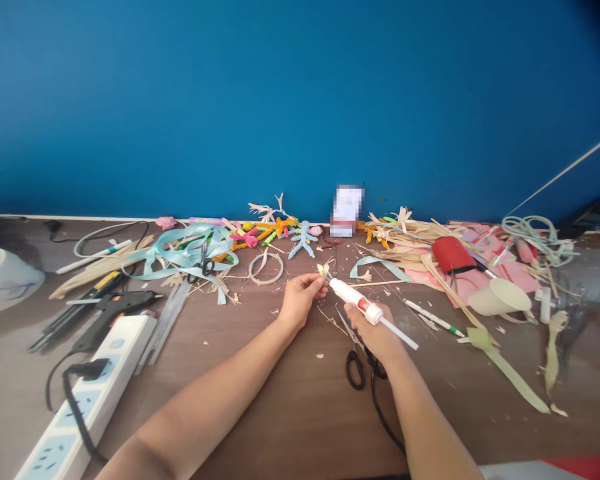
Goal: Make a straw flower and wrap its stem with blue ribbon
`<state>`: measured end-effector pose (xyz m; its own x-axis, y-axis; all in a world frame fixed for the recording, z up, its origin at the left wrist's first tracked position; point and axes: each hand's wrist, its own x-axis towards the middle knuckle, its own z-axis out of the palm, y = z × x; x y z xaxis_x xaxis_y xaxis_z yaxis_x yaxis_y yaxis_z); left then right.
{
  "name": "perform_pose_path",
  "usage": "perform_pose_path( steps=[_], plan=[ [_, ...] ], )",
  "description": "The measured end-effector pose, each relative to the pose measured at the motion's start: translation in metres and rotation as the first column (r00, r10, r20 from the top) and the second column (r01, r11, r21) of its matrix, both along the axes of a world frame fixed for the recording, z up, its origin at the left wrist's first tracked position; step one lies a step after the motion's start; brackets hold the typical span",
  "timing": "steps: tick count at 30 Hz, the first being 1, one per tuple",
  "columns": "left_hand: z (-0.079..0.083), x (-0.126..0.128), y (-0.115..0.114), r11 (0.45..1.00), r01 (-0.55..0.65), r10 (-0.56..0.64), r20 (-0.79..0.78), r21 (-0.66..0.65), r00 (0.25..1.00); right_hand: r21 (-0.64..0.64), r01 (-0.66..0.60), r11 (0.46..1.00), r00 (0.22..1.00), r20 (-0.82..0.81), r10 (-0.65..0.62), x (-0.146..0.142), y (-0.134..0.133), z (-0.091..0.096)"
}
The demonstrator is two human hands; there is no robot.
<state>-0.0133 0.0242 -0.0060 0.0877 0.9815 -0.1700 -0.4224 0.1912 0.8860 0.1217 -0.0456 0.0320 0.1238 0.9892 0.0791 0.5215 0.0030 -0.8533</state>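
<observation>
My left hand (301, 301) pinches a small pale flower-like piece (323, 271) between thumb and fingertips, just above the table. In my right hand (373, 328) is a white hot glue gun (347, 293), its fingers wrapped round the body. The gun's nozzle points up and left, close to the pale piece; whether they touch I cannot tell. A clear glue stick (399, 333) sticks out of the gun's back end. Below the right hand lies a pair of black-handled scissors (355, 368), partly covered by it.
A white power strip (123, 340), a black glue gun (117, 307) and clear glue sticks (167, 327) lie at left. Blue ribbon (180, 243) and fuzzy coloured stems (303, 240) line the back. At right are a red roll (454, 255), a paper cup (500, 298) and a pen (433, 317).
</observation>
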Motion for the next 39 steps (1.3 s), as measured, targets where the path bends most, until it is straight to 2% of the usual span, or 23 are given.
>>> perform_pose_path(
  steps=[9,25,29,39],
  plan=[
    [0.0047,0.0005,-0.0027,1.0,0.002,-0.001,-0.018,0.017,1.0,-0.001,0.053,0.999,0.999,0.001,-0.053,-0.0022,0.0011,-0.0018],
    [0.0001,-0.0011,-0.0003,1.0,0.026,-0.026,0.016,-0.004,1.0,-0.022,0.028,0.999,1.0,0.004,-0.028,0.0002,0.0009,-0.0015],
    [-0.0012,-0.0013,0.0002,1.0,0.024,-0.024,0.032,-0.01,0.999,-0.053,-0.013,0.999,1.0,0.026,0.015,0.0018,0.0006,0.0006],
    [-0.0023,-0.0018,-0.0004,0.999,0.044,-0.043,0.063,-0.002,0.997,-0.014,-0.001,1.0,0.998,0.068,0.002,0.0012,0.0004,0.0021]
  ],
)
